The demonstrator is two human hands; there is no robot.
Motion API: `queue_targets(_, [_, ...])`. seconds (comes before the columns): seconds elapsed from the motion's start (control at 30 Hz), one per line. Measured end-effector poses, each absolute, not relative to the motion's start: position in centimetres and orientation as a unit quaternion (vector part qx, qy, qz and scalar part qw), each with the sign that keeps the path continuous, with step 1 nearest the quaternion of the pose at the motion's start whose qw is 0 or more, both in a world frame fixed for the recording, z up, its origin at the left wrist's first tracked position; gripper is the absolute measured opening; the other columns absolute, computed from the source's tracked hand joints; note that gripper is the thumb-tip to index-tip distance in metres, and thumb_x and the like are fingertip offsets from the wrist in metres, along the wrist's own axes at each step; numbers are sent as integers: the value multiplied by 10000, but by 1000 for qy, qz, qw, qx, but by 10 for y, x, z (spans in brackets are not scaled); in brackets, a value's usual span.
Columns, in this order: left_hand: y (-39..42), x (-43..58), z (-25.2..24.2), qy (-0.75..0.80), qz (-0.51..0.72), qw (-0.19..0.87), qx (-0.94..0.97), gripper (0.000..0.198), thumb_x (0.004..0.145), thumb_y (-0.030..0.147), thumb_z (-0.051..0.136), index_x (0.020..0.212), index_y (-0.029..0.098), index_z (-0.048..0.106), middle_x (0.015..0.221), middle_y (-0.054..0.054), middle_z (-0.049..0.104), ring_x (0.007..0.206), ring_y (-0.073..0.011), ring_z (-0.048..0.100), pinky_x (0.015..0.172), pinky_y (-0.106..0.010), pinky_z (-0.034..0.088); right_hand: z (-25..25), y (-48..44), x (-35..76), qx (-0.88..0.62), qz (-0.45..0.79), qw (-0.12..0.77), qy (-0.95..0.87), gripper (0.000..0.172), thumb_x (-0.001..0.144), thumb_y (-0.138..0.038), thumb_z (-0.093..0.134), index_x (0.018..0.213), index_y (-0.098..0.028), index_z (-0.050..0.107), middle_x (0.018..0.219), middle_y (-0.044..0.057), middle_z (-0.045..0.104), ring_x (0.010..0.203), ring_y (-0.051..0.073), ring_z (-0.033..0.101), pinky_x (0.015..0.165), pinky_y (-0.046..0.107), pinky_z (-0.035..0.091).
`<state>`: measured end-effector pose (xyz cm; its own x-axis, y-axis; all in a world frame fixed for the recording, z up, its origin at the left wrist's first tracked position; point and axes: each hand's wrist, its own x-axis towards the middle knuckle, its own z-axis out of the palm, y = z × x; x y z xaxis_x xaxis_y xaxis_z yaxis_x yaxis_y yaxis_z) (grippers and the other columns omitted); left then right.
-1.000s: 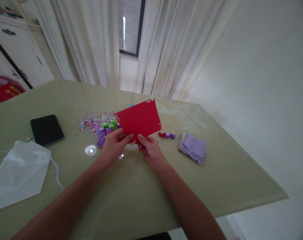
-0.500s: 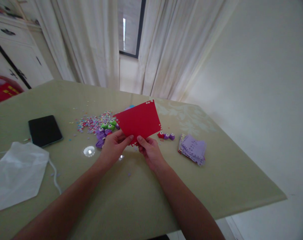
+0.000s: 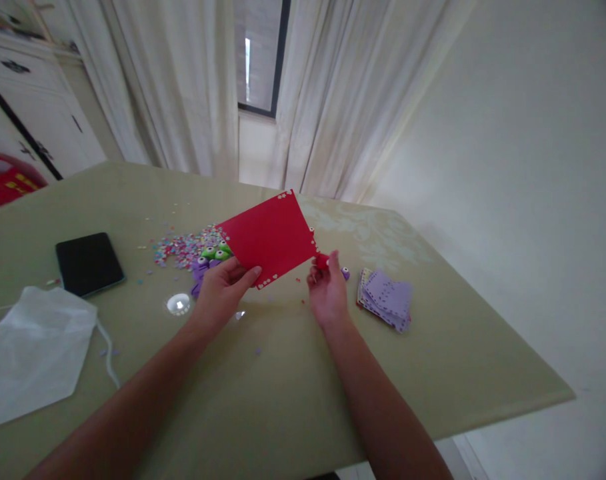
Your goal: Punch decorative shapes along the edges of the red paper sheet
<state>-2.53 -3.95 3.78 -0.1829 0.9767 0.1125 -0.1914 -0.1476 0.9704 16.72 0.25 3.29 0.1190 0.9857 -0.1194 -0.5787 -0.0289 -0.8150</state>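
Observation:
My left hand [image 3: 221, 289] pinches the near edge of a red paper sheet [image 3: 267, 237] with small shapes punched along its edges, holding it tilted above the table. My right hand [image 3: 327, 291] has left the sheet and reaches over a small red punch [image 3: 322, 261], fingers curled around it. A purple punch [image 3: 345, 273] lies just right of it. Green punches [image 3: 213, 252] and purple punches [image 3: 201, 269] sit behind my left hand, partly hidden by the sheet.
Coloured paper confetti [image 3: 183, 243] is scattered on the olive table [image 3: 283, 373]. A stack of punched purple papers [image 3: 387, 297] lies to the right. A black phone [image 3: 89, 263] and a white drawstring bag [image 3: 33, 353] lie at left. Curtains hang behind.
My right hand let go of the red sheet and moved right to the small red punch. My left hand shifted the sheet slightly left and up.

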Motion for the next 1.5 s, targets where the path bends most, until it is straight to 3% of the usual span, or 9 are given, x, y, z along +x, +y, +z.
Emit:
queue_targets(0.1, [-39, -27, 37, 453, 611, 469, 449, 518, 714, 542, 961, 1092, 215, 824, 1076, -88, 861, 1047, -315, 808, 971, -440, 651, 41, 13, 190, -345, 560, 691, -300, 537, 647, -734, 930, 818, -250, 773, 964, 23, 780, 777, 147, 643, 659, 268, 479])
queue_targets(0.17, [-38, -28, 36, 456, 592, 464, 475, 509, 734, 547, 942, 1108, 222, 829, 1074, -81, 860, 1024, -307, 809, 951, -430, 650, 44, 15, 200, -333, 551, 662, -385, 488, 695, -711, 915, 827, -253, 813, 1115, 45, 796, 919, 184, 693, 763, 299, 516])
queue_targets(0.33, [-38, -34, 37, 459, 522, 488, 527, 445, 761, 598, 901, 986, 221, 827, 971, -75, 851, 902, -294, 801, 825, -393, 643, 40, 10, 201, -405, 542, 544, -496, 361, 710, -573, 959, 831, -247, 864, 858, 31, 799, 814, 211, 680, 782, 339, 513])
queue_targets(0.6, [-45, -13, 32, 452, 570, 510, 459, 514, 739, 567, 936, 1079, 208, 796, 1092, -103, 841, 924, -256, 779, 764, -331, 615, 26, -3, 160, -358, 593, 633, -347, 462, 671, -606, 958, 947, -248, 866, 1054, 63, 839, 932, 231, 723, 841, 361, 575])
queue_targets(0.7, [-46, -9, 28, 463, 575, 509, 443, 456, 767, 571, 907, 998, 193, 799, 996, -97, 838, 873, -254, 776, 754, -345, 619, 25, -10, 150, -334, 608, 619, -368, 451, 678, -596, 962, 941, -244, 861, 1003, 63, 835, 931, 237, 723, 876, 379, 578])
queue_targets(0.97, [-40, -23, 31, 494, 605, 450, 433, 399, 757, 542, 897, 932, 201, 788, 889, -54, 813, 813, -231, 745, 737, -326, 602, 27, -17, 148, -356, 602, 569, -433, 399, 659, -554, 988, 922, -275, 876, 964, 27, 814, 882, 199, 676, 882, 348, 540])
queue_targets(1.17, [-39, -34, 34, 568, 601, 320, 463, 284, 806, 502, 841, 854, 229, 775, 801, -32, 796, 700, -208, 703, 683, -321, 576, 30, -13, 155, -392, 601, 537, -444, 435, 694, -626, 938, 900, -252, 857, 941, 48, 802, 856, 189, 691, 774, 308, 532])
queue_targets(1.37, [-36, -37, 33, 539, 642, 353, 415, 348, 799, 531, 858, 953, 233, 766, 889, -48, 827, 744, -224, 746, 668, -330, 599, 28, -15, 156, -436, 638, 421, -475, 450, 690, -624, 939, 862, -223, 829, 945, 58, 808, 798, 181, 729, 714, 291, 507])
queue_targets(1.5, [-39, -33, 37, 526, 628, 363, 444, 337, 807, 525, 862, 922, 224, 764, 869, -48, 819, 737, -215, 741, 686, -324, 597, 27, -19, 152, -419, 650, 415, -479, 477, 693, -648, 936, 888, -222, 844, 911, 46, 803, 721, 149, 668, 661, 272, 452])
